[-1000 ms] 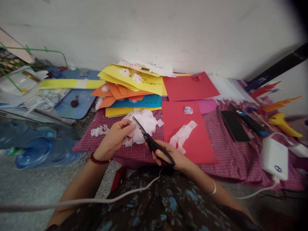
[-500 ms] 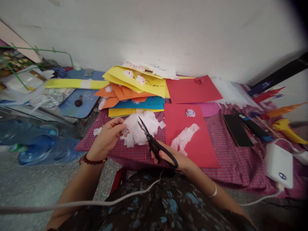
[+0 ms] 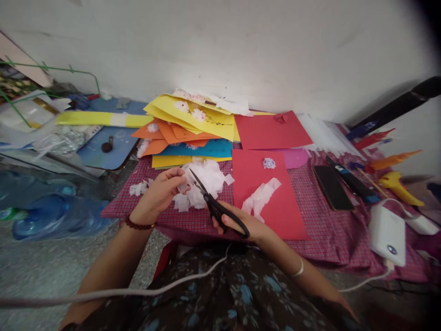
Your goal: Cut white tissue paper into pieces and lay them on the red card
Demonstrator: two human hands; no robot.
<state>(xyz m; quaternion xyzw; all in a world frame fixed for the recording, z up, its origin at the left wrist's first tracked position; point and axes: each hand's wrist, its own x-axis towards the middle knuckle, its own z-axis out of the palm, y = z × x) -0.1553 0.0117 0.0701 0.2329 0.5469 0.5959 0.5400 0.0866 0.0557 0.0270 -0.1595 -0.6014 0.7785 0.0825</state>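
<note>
My right hand [image 3: 241, 223] is closed around the handles of black scissors [image 3: 215, 208], whose blades point up and left. Between the thumb and fingers of my left hand [image 3: 160, 195] is a small piece of thin white tissue paper [image 3: 183, 187]. The blade tips lie close to that piece; whether they touch it I cannot tell. Behind the blades a loose heap of white tissue paper [image 3: 210, 177] rests on the checked tablecloth [image 3: 165, 225]. Right of it, a crumpled tissue strip [image 3: 262, 196] and a small speckled paper ball [image 3: 268, 162] lie on a red sheet [image 3: 289, 216].
Yellow, orange and blue papers [image 3: 189, 110] with white paper flowers are stacked at the back. On the right lie a black phone [image 3: 332, 187], a white power bank [image 3: 387, 234] and a yellow glue gun [image 3: 399, 187]. Large blue water bottles [image 3: 62, 216] stand at the left. A white cable [image 3: 138, 290] crosses my front.
My left hand has shifted slightly toward the scissors, and the blades and the held paper are closer together. The whole view has moved a little.
</note>
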